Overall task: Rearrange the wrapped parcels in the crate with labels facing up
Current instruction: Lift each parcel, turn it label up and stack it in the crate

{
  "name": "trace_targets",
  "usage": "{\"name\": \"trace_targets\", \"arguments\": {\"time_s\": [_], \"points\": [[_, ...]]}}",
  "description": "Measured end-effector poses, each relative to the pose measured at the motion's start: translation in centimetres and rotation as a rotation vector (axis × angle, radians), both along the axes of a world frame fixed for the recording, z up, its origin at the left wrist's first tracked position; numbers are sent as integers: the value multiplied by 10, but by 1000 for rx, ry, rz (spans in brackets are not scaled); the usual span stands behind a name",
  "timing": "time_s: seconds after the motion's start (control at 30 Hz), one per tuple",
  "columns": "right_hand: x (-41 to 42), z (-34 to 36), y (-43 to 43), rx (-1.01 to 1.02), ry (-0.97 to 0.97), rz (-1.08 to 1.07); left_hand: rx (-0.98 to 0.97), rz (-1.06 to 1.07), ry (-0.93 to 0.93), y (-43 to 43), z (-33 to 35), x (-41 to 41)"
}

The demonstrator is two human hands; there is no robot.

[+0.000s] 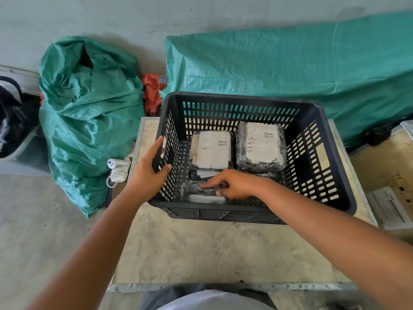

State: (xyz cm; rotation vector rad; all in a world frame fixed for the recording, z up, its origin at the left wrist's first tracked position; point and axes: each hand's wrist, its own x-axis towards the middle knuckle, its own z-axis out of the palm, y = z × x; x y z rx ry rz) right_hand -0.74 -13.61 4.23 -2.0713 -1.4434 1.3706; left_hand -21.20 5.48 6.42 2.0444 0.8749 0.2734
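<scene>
Crate: black perforated plastic crate (317, 157) standing on the pale mottled worktop (212, 249), set toward the far half of the board.
Left hand: left hand (148, 173) clasped on the crate's near-left rim, thumb inside, fingers outside, steadying it.
Right hand: right hand (232, 184) reaching over the near wall, fingers closed on a small dark film-wrapped parcel (196, 191) at the near-left corner of the floor.
Settled parcels: two larger clear-wrapped parcels with white printed labels, one left (211, 149) and one right (261, 145), lie side by side near the far wall, labels up.
Between: a further dark parcel (201, 173) lies partly hidden beneath the left one; its label side cannot be told.
Step in hand: judged to be the turning of the small parcel; a white strip shows along its near side, so the label seems to face sideways.
Next move: likely a roll toward the person, then laying flat.
Edges: the near wall and left wall crowd the parcel closely.
Open room: bare floor lies along the right side of the crate.
</scene>
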Motion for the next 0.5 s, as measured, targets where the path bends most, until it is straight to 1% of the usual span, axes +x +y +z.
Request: {"name": "trace_targets", "arguments": {"time_s": [0.23, 0.37, 0.43, 0.5], "points": [[-4, -12, 3, 49, -59, 3, 23, 19, -14, 1, -2, 0], [5, 4, -4, 174, 39, -147, 96, -43, 3, 0, 2, -1], [12, 20, -8, 251, 77, -231, 119, -66, 73, -1, 6, 1], [19, 42, -12, 328, 87, -279, 223, -72, 139, -7, 13, 6]]}}
